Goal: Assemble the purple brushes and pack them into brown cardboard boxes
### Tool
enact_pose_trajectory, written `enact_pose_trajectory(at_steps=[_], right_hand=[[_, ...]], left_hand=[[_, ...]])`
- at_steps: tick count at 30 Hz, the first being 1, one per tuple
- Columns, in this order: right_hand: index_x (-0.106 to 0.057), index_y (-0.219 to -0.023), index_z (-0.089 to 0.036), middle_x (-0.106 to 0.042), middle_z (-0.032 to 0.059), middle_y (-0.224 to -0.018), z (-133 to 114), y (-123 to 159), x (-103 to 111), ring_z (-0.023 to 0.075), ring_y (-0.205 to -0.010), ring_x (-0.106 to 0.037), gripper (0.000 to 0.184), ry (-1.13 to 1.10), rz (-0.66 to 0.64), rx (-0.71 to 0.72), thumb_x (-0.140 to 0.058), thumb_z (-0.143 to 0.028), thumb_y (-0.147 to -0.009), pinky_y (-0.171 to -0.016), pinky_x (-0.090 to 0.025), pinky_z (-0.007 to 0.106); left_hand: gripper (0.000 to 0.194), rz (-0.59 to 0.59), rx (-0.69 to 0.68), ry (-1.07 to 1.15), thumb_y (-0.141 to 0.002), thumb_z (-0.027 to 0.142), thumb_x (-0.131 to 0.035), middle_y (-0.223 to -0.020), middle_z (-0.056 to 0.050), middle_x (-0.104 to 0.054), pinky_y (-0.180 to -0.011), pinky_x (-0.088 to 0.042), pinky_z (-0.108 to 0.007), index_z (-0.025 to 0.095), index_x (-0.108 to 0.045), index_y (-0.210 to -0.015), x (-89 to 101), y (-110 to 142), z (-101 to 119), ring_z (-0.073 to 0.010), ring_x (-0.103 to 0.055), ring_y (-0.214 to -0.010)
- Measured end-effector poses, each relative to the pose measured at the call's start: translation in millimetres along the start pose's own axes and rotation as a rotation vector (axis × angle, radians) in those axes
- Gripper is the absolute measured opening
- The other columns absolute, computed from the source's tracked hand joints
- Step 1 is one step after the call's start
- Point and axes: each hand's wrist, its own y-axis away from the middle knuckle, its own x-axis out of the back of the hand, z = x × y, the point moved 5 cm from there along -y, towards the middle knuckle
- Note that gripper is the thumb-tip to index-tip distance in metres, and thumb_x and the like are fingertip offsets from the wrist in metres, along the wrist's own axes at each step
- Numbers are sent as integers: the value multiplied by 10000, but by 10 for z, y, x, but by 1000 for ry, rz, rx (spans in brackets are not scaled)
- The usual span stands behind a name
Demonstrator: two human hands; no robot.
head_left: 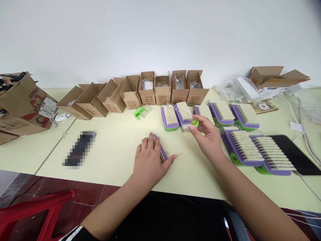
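My left hand (149, 160) lies palm down over a purple block (163, 154) with dark rows along its face; its fingers are stretched and cover most of the block. Between the thumb and fingers of my right hand (209, 135) is a small green and clear plastic piece (195, 123). Just behind it, a purple block with cream pegs (184, 111) stands in a row with several alike, such as the leftmost block (170, 117). More peg-topped blocks (245, 145) lie right of my right forearm. A green and clear plastic part (141, 112) rests farther back.
Several open cardboard boxes (132, 97) line the wall, some with clear bags inside. A larger carton (30, 100) stands at left, near a pixelated dark object (80, 149). At right are a black tablet-like slab (298, 154), an open carton (276, 82) and white cables (304, 124).
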Motion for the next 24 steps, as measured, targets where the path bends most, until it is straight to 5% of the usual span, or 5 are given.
enact_pose_trajectory(at_steps=[5,10,17,20,24], right_hand=[[-739,-1349,-321,-776,71,-1211,43,15,-27,258,-987,-741,406,-58,-35,-17,-773,-519,-997,-821,-656,448],[-727,-1353,-320,-773,73,-1278,106,23,-60,254,-1028,-744,410,-107,-74,-11,-779,-521,-999,-866,-655,448],[-733,-1341,-311,-780,70,-1265,84,5,-54,240,-981,-744,442,-61,-98,8,-766,-582,-994,-846,-667,429],[-734,-1336,-313,-783,66,-1255,72,17,-75,229,-958,-737,415,-66,-115,8,-760,-559,-1002,-833,-663,417],[-740,-1338,-323,-778,59,-1262,54,82,-138,217,-925,-714,377,-66,-158,-9,-767,-492,-1003,-825,-652,411]], left_hand=[[888,-24,8,-158,-882,882,-669,-1531,-232,-697,-1140,-462,-674,232,-716,-1486,362,-161,-286,-541,-631,-1346],[636,6,46,-165,-1043,623,-578,-1487,-214,-721,-1153,-486,-629,182,-712,-1481,645,-951,-837,-476,-632,-1371],[686,-121,232,253,-872,506,-765,-1246,-122,-797,-933,-532,-384,132,-729,-1447,231,-1674,-1711,-285,-688,-1010],[670,-87,260,376,-854,628,-794,-961,-38,-780,-793,-477,-317,141,-802,-1314,144,-1625,-1832,-201,-606,-820],[604,-33,169,431,-854,603,-819,-1079,-69,-786,-904,-532,-338,141,-803,-1242,151,-1552,-1717,-208,-646,-932]])
